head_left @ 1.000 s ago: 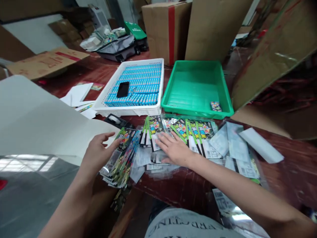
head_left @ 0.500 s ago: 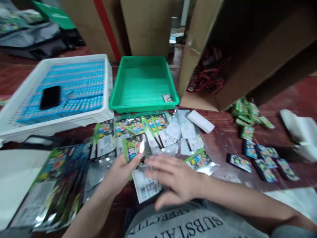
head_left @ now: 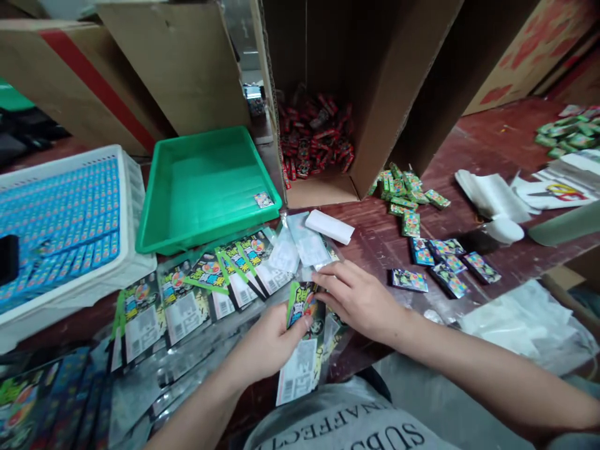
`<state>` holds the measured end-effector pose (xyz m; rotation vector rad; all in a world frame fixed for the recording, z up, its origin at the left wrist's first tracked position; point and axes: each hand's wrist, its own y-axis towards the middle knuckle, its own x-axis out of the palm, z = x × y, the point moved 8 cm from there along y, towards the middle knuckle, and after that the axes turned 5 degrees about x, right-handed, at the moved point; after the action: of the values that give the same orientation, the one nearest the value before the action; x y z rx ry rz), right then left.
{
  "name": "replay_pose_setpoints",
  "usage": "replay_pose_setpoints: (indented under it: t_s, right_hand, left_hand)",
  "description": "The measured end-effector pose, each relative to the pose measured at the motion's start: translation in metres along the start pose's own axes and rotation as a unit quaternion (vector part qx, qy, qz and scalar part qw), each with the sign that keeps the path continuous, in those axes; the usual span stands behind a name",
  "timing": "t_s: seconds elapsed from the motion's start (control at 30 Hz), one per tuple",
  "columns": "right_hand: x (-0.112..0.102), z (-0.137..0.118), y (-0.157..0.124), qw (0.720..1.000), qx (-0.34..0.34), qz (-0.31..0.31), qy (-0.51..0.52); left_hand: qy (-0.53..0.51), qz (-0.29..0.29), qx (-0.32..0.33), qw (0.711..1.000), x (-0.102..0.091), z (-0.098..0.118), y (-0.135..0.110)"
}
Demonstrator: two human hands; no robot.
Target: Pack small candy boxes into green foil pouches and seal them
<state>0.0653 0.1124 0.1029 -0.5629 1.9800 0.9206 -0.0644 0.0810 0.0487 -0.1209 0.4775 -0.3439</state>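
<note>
Pinches bag (head_left: 302, 364) with left hand (head_left: 268, 344); curls right hand (head_left: 360, 301) just beyond, with unclear closure. Likely light, slippery: hold by edges.

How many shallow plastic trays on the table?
2. The white perforated plastic tray, cut off by the left picture edge, holds rows of small blue boxes; the green rectangular plastic tray sits just right of it. More may be hidden or out of frame.

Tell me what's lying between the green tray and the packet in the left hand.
In the head view, a row of flat printed packets lies between the green tray and the held packet, with pale sheets at one end.
</note>
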Motion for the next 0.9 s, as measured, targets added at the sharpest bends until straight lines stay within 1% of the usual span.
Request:
replay_pose_setpoints:
  t_s: [0.07, 0.1, 0.13, 0.17, 0.2, 0.27, 0.3, 0.33, 0.37, 0.4, 0.43, 0.47, 0.5, 0.53, 0.57, 0.6, 0.63, 0.67, 0.73, 0.8, 0.87, 0.9]
  right_hand:
    - [-0.003, 0.004, -0.005, 0.999, 0.014, 0.008, -0.038]
    - [-0.003, 0.009, -0.007, 0.999, 0.027, -0.007, -0.041]
    - [-0.003, 0.015, -0.009, 0.998, 0.04, -0.038, -0.028]
    - [-0.003, 0.023, -0.011, 0.996, 0.05, -0.08, -0.001]
    - [-0.004, 0.03, -0.014, 0.989, 0.053, -0.129, 0.038]
    - [-0.01, 0.043, -0.025, 0.966, 0.038, -0.219, 0.131]
    - [-0.015, 0.048, -0.031, 0.954, 0.032, -0.243, 0.172]
    - [-0.021, 0.053, -0.037, 0.946, 0.033, -0.249, 0.205]
    - [-0.027, 0.059, -0.041, 0.943, 0.046, -0.235, 0.23]
    - [-0.032, 0.065, -0.045, 0.946, 0.074, -0.195, 0.247]
    - [-0.035, 0.072, -0.048, 0.95, 0.115, -0.134, 0.258]
    - [-0.037, 0.079, -0.053, 0.948, 0.164, -0.06, 0.266]
    - [-0.036, 0.085, -0.06, 0.938, 0.217, 0.014, 0.272]
    - [-0.031, 0.088, -0.068, 0.919, 0.268, 0.071, 0.281]
    - [-0.019, 0.089, -0.075, 0.898, 0.314, 0.098, 0.292]
    - [-0.004, 0.088, -0.081, 0.881, 0.354, 0.097, 0.299]
    - [0.012, 0.086, -0.086, 0.869, 0.389, 0.077, 0.296]
    - [0.028, 0.084, -0.089, 0.863, 0.418, 0.051, 0.28]
    - [0.051, 0.082, -0.095, 0.861, 0.457, 0.013, 0.224]
    - [0.064, 0.084, -0.098, 0.863, 0.471, -0.001, 0.18]
    - [0.068, 0.088, -0.1, 0.874, 0.452, -0.012, 0.179]
    - [0.063, 0.093, -0.101, 0.884, 0.428, -0.011, 0.187]
  left_hand:
    - [-0.026, 0.009, 0.007, 1.0, 0.003, 0.007, 0.008]
    - [-0.038, 0.003, 0.011, 0.999, 0.005, 0.009, 0.011]
    - [-0.049, -0.012, 0.013, 0.999, 0.009, 0.011, 0.014]
    - [-0.062, -0.043, 0.008, 0.997, 0.014, 0.01, 0.016]
    - [-0.079, -0.088, -0.001, 0.993, 0.022, 0.008, 0.018]
    - [-0.134, -0.194, -0.029, 0.971, 0.04, 0.002, 0.02]
    - [-0.162, -0.231, -0.044, 0.958, 0.047, -0.001, 0.022]
    - [-0.183, -0.247, -0.06, 0.95, 0.051, -0.005, 0.025]
    - [-0.193, -0.238, -0.076, 0.949, 0.053, -0.009, 0.029]
    - [-0.192, -0.207, -0.092, 0.955, 0.052, -0.015, 0.035]
    - [-0.185, -0.158, -0.106, 0.964, 0.049, -0.021, 0.042]
    - [-0.179, -0.101, -0.117, 0.972, 0.044, -0.026, 0.049]
    - [-0.18, -0.043, -0.123, 0.975, 0.041, -0.031, 0.054]
    - [-0.191, 0.006, -0.124, 0.974, 0.039, -0.034, 0.058]
    - [-0.207, 0.043, -0.122, 0.97, 0.04, -0.036, 0.061]
    - [-0.217, 0.069, -0.119, 0.966, 0.044, -0.037, 0.063]
    - [-0.211, 0.09, -0.116, 0.966, 0.049, -0.038, 0.065]
    - [-0.181, 0.111, -0.11, 0.971, 0.054, -0.038, 0.065]
    - [-0.066, 0.173, -0.089, 0.979, 0.058, -0.035, 0.065]
    - [0.033, 0.232, -0.055, 0.971, 0.059, -0.027, 0.065]
    - [0.067, 0.263, -0.029, 0.962, 0.059, -0.024, 0.065]
    - [0.071, 0.267, -0.026, 0.961, 0.058, -0.025, 0.066]
